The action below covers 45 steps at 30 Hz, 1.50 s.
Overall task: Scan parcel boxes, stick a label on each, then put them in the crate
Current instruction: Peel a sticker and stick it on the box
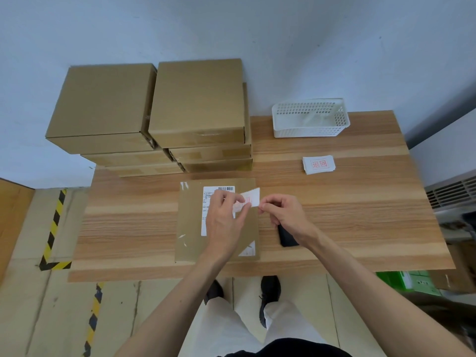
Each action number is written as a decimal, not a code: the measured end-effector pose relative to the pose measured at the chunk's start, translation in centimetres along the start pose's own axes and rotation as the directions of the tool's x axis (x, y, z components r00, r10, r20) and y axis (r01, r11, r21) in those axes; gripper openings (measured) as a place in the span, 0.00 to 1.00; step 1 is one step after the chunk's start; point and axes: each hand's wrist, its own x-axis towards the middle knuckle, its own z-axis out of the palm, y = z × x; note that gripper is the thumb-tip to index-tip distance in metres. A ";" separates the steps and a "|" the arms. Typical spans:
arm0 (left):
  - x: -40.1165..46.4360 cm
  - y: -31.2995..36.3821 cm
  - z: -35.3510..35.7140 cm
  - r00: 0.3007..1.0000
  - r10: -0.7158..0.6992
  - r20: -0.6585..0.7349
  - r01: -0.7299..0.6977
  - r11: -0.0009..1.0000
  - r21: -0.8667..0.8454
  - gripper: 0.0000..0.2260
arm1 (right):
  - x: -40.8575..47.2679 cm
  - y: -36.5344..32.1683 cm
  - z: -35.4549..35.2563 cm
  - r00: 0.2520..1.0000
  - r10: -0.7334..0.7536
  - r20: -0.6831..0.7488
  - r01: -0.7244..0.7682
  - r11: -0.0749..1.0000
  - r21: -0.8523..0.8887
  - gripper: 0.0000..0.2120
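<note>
A flat brown parcel box (190,228) lies at the table's front middle, with a white shipping slip and barcode (206,194) on its top. Just above the box both hands hold a white label with red print (251,198). My left hand (225,215) pinches its left part and my right hand (283,212) pinches its right edge. The label looks partly peeled from its backing. A black scanner (287,238) lies on the table beside the box, half hidden under my right wrist.
Two stacks of brown boxes (198,99) stand at the back left. A white plastic basket (309,118) sits at the back right, with a pile of red-printed labels (319,164) in front of it. Green cartons (412,282) sit on the floor right.
</note>
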 end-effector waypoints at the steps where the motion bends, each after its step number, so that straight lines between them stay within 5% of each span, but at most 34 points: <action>1: 0.1 0.0 0.1 0.999 0.048 0.021 -0.048 0.999 0.021 0.03 | -0.1 -0.1 0.0 1.000 -0.008 0.000 0.008 1.000 -0.005 0.05; 15: 0.6 0.8 0.9 0.979 0.073 0.192 -0.070 0.997 -0.024 0.03 | -0.5 -0.3 -1.0 0.995 -0.094 0.040 0.098 0.989 -0.114 0.08; 30: 1.1 0.3 1.1 0.942 0.182 0.281 -0.222 0.968 0.118 0.04 | -0.7 0.3 -1.3 0.977 -0.184 0.106 0.212 0.872 -0.441 0.08; 45: 1.6 0.3 1.3 0.932 0.036 0.360 -0.043 0.999 0.011 0.04 | -0.8 0.1 -1.2 0.974 -0.195 0.114 0.225 0.830 -0.510 0.06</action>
